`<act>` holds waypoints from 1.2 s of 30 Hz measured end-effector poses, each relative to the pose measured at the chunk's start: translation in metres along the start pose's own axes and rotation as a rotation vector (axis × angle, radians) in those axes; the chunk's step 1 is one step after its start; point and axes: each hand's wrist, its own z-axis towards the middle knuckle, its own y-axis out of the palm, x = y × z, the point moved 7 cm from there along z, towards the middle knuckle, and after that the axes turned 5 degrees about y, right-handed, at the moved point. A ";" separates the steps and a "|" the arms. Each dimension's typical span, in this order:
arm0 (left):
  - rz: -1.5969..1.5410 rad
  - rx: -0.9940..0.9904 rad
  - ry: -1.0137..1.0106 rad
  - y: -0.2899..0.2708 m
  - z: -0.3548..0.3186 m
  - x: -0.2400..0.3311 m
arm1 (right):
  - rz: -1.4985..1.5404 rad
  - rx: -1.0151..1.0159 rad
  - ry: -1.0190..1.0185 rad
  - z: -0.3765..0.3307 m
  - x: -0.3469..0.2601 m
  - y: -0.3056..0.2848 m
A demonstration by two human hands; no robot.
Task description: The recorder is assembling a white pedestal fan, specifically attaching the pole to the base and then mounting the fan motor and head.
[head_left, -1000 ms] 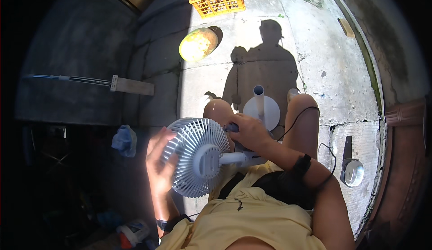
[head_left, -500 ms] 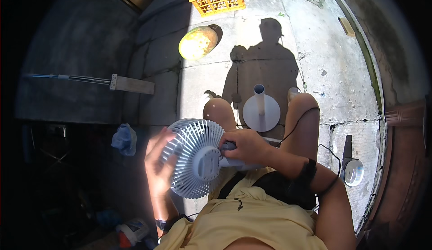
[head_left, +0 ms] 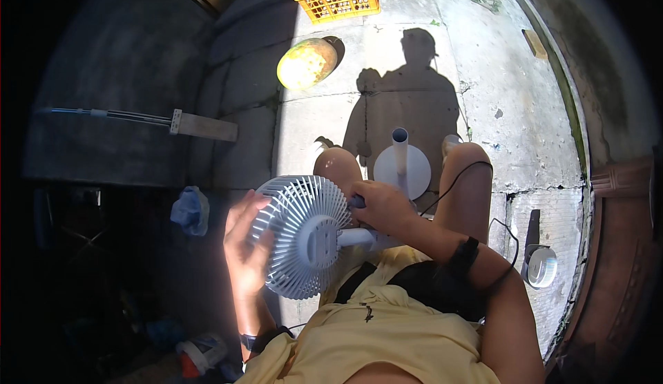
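Note:
A pale fan head (head_left: 319, 242) with a slatted round cage sits over my lap, its short neck pointing right. My left hand (head_left: 247, 242) cups the cage from the left, thumb on the slats and fingers round the rim. At the cage's right edge, above the neck, my right hand (head_left: 387, 208) is closed round a small dark grey, rounded piece (head_left: 358, 202), perhaps a handle. Its far end is hidden, so its kind is unclear. Between my feet a round white base (head_left: 419, 177) with an upright tube (head_left: 400, 150) stands on the ground.
A black cord (head_left: 457, 184) runs over my right knee. On the right lies a small white round part (head_left: 541, 267). Ahead are an orange melon-like thing (head_left: 307, 64) and a yellow crate (head_left: 338, 4). A flat mop (head_left: 207, 129) and blue bag (head_left: 190, 211) are at left.
My right hand has moved up and slightly right along the cage edge with the grey piece, uncovering more of the neck. The fan head has shifted slightly right and up; my left hand stays on it.

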 end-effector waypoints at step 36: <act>-0.043 -0.007 -0.009 -0.009 -0.009 -0.006 | 0.188 -0.314 -0.209 -0.005 -0.016 0.012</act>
